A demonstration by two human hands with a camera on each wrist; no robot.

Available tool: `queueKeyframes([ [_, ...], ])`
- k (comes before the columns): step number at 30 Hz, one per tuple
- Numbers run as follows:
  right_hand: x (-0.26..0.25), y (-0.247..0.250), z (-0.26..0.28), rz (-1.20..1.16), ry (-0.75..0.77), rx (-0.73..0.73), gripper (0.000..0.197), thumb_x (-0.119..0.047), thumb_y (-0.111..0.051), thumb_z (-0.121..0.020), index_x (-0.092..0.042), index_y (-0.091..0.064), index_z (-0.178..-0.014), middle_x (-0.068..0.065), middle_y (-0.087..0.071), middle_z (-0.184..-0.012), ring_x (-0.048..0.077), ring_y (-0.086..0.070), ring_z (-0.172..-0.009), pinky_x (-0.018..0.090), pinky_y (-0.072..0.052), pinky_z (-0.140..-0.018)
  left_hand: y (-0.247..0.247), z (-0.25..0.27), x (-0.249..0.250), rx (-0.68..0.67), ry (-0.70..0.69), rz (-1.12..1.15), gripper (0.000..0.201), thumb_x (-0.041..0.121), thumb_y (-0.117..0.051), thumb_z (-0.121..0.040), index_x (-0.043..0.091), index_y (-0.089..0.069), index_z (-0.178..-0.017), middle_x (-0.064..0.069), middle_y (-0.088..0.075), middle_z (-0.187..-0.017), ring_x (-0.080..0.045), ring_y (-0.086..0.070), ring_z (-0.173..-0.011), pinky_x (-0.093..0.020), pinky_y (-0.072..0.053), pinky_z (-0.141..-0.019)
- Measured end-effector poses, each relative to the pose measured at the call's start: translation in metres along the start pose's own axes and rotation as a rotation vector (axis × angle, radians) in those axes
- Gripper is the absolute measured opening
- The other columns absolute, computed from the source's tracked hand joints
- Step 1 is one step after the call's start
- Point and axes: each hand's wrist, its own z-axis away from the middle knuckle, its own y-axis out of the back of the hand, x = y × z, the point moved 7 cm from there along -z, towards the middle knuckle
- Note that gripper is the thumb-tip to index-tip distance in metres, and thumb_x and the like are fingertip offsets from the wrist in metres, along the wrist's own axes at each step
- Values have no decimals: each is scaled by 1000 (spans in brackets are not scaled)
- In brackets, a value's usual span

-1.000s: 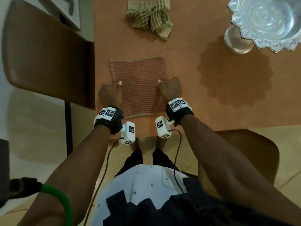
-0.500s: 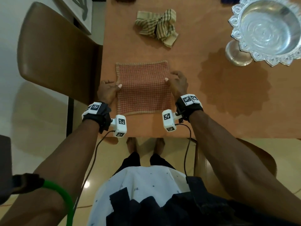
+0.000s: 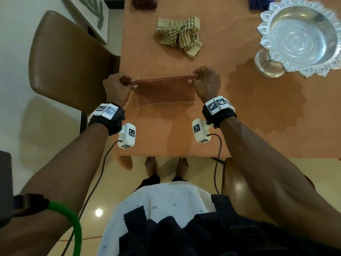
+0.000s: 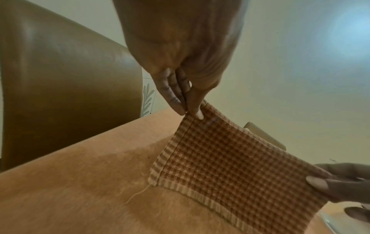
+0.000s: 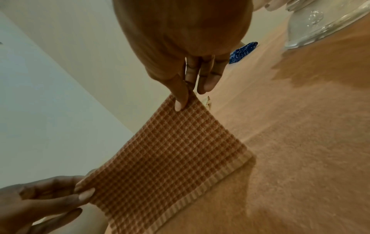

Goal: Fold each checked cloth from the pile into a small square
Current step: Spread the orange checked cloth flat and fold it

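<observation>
The table [image 3: 212,126] is under my arms, a chair [image 3: 70,67] to its left and a silver bowl [image 3: 302,36] at its far right. A crumpled striped cloth [image 3: 180,35] lies further out. I hold the red cloth [image 3: 165,90] stretched above the tabletop, its lower hem just touching it. My left hand [image 3: 116,87] pinches one top corner, my right hand [image 3: 206,83] the other, thumb against fingers.

text: none readable | signs: black-white square markers on wrist bands [image 3: 215,106]
</observation>
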Motion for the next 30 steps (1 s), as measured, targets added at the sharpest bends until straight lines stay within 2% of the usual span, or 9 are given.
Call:
queueKeyframes([
  [5, 10, 4, -3, -48, -40, 58, 22, -26, -76, -66, -20, -75, -87, -5, -73, -81, 14, -66, -76, 31, -54, -68, -1, -3, 11, 48, -90, -25, 26, 20, -77, -83, 8, -69, -105, -6, -68, -110, -12, -61, -98, -23, -51, -85],
  [7, 17, 6, -4, -74, -73, 65, 30, -26, -79, -67, -19, -73, -95, -3, -73, -84, 15, -67, -79, 32, -55, -71, -6, -3, 13, -5, -103, 24, 24, 19, -71, -89, 8, -64, -110, -4, -65, -118, -9, -58, -109, -20, -47, -92],
  [9, 22, 10, -6, -101, -103, 81, 39, -24, -81, -69, -17, -69, -104, -2, -73, -87, 14, -67, -81, 28, -51, -70, -12, -1, 13, -59, -90, 53, 24, 17, -64, -94, 6, -58, -114, -2, -65, -119, -8, -57, -112, -4, -41, -87],
  [12, 26, 14, -10, -119, -120, 83, 40, -24, -84, -69, -14, -67, -105, -5, -68, -84, 9, -63, -78, 21, -45, -68, -18, 2, 12, -76, -38, 95, 26, 19, -59, -98, 4, -53, -118, -3, -65, -114, -9, -60, -105, 2, -41, -74],
  [17, 21, 18, -16, -125, -47, 55, 26, -31, -79, -70, -29, -53, -66, -6, -62, -76, 11, -57, -74, 26, -43, -64, -20, 5, 16, -47, -12, 129, 29, 19, -55, -101, -1, -51, -121, -4, -63, -109, -10, -58, -101, 2, -41, -68],
  [20, 17, 19, -22, -181, -9, 51, 21, -38, -68, -82, -28, -51, -75, -4, -59, -84, 16, -53, -83, 29, -39, -72, -16, 7, 22, -11, 3, 156, 31, 23, -54, -102, -1, -51, -121, 0, -61, -106, -10, -60, -99, -1, -45, -67],
  [24, 12, 18, -15, -249, -82, 125, 25, -34, -48, -101, -14, -43, -87, -9, -42, -70, 8, -41, -63, 29, -30, -60, -17, 19, 39, 124, -16, 165, 31, 28, -48, -103, 0, -49, -116, -2, -61, -100, -11, -60, -88, -2, -39, -62],
  [28, 8, 16, 9, -86, -54, 309, 26, -32, -38, -105, -8, -47, -102, 1, -52, -65, 25, -50, -56, 31, -34, -53, -33, 42, 47, 224, -42, 152, 18, 16, -42, -105, -1, -45, -109, -7, -55, -91, 0, -51, -67, -3, -36, -55],
  [30, 19, 2, 12, 34, -54, 245, 24, -30, -37, -105, -8, -48, -104, 2, -55, -68, 25, -53, -58, 33, -39, -54, -44, 48, 35, 190, 40, 97, 20, 11, -40, -104, -5, -45, -113, -11, -56, -94, -10, -52, -70, -9, -38, -57],
])
